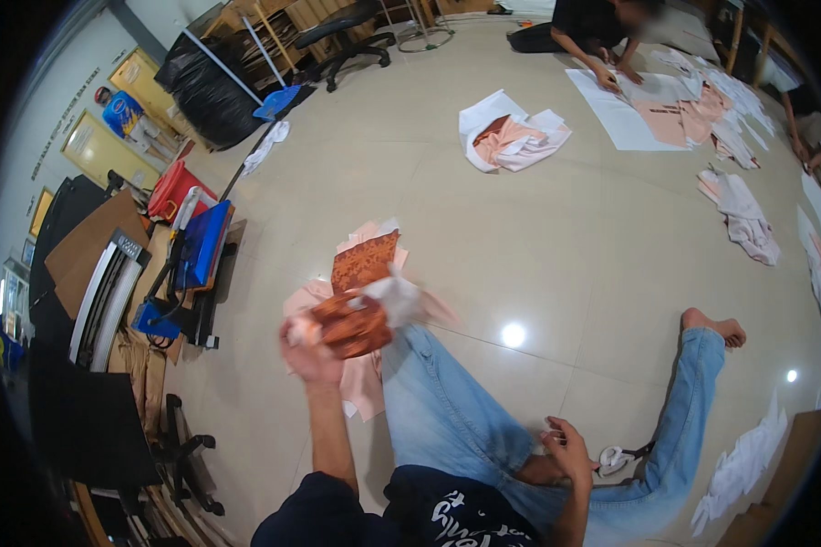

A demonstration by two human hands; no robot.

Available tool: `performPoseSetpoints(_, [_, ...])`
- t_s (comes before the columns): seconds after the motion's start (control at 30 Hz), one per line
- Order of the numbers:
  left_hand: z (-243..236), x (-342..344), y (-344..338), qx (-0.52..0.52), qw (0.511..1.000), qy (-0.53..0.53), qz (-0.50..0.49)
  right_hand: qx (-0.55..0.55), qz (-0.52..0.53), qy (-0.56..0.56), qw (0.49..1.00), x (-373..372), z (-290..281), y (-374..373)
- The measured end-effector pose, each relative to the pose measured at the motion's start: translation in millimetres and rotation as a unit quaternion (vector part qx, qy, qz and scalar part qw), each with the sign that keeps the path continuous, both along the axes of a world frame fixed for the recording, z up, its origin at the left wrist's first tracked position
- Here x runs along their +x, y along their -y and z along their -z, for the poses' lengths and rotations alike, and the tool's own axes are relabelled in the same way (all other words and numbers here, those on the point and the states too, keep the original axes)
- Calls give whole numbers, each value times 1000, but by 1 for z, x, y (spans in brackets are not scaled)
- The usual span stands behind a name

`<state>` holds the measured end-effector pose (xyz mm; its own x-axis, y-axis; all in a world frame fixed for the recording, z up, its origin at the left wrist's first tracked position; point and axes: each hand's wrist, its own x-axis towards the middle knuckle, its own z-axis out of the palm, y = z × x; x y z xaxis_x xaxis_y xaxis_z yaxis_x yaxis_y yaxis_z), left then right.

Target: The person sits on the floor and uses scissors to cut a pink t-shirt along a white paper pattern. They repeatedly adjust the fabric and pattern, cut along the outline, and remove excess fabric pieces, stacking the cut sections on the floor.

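My left hand [312,351], blurred by motion, grips a bundle of orange patterned fabric [351,328] with white and pale pink pieces. It is over a loose pile of pink cloth [363,392]; a flat orange patterned piece [365,257] lies just beyond. My right hand [564,442] hovers above my bent leg, fingers loosely curled and apart, with nothing clearly in them. Beside it on the tiles lie a white roll [614,456] and a dark-handled tool, partly hidden by my jeans [438,392].
A blue press machine [201,239], red bucket [169,191] and black chair [91,428] stand left. A fabric bundle [511,141] lies ahead. A co-worker [579,27] bends over sheets [629,128] at top right; another is at the right edge. Paper pieces [739,469] lie lower right.
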<state>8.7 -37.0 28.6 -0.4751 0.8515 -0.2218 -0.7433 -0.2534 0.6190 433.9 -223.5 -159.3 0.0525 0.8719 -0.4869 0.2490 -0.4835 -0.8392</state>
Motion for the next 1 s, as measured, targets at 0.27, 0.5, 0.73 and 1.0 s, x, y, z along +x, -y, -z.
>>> performPoseSetpoints(0.27, [-28, -39, -3, 154, 870, -419, -209, 56, -2, 117, 992, -2, 33, 3])
performPoseSetpoints(0.5, [157, -83, -18, -421, 313, -815, 246, 25, 23, 50, 998, -5, 48, -7])
performPoseSetpoints(0.73, [164, 74, -4, -370, 399, -797, 264, 95, 120, 139, 978, 8, 52, -3])
performPoseSetpoints(1.0, [160, 69, -4, -359, 403, -800, 263, -138, 254, 480, 828, 46, -11, 9])
